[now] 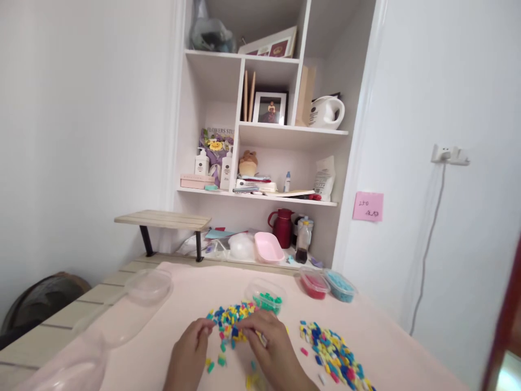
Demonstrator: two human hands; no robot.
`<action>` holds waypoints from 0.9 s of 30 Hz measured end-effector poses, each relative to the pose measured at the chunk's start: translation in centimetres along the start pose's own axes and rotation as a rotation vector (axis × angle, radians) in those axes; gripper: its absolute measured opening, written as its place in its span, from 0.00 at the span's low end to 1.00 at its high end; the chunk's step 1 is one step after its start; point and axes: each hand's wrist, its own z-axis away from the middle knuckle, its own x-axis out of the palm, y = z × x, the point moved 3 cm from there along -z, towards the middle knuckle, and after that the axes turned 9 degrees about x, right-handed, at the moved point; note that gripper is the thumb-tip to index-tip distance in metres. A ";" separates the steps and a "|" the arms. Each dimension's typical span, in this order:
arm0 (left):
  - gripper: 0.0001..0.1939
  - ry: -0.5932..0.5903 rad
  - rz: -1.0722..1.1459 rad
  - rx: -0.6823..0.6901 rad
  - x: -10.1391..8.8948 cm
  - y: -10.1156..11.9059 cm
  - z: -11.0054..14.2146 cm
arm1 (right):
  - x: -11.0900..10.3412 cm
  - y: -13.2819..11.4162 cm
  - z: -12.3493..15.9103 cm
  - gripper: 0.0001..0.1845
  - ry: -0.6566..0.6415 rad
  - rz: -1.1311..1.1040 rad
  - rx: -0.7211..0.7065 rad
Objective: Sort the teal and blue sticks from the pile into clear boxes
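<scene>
A heap of small coloured beads (230,316) lies on the pink table cover (191,304) in front of me. My left hand (189,352) rests at the heap's near left edge, fingers curled and pinched among the beads. My right hand (274,347) sits at the heap's near right edge, fingers bent down onto the beads. What each pinch holds is too small to make out. A few loose beads (215,363) lie between my wrists. A second multicoloured heap (336,352) spreads to the right of my right hand.
A clear tub of green beads (266,297) stands just behind the heap. Tubs of red beads (313,283) and blue beads (341,286) sit at the back right. An empty clear tub (148,285) stands back left. Shelves (260,130) and a small wooden riser (163,220) are behind.
</scene>
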 end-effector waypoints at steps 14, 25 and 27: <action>0.16 0.109 -0.118 0.015 -1.3 1.6 0.6 | -1.0 -1.9 0.0 0.13 0.027 0.085 -0.170; 0.16 0.128 -0.155 -0.071 -1.8 1.3 0.2 | -1.0 -1.4 0.0 0.12 0.019 0.116 -0.126; 0.16 0.127 -0.160 -0.070 -1.8 1.4 0.2 | -1.1 -1.3 0.0 0.12 0.022 0.119 -0.126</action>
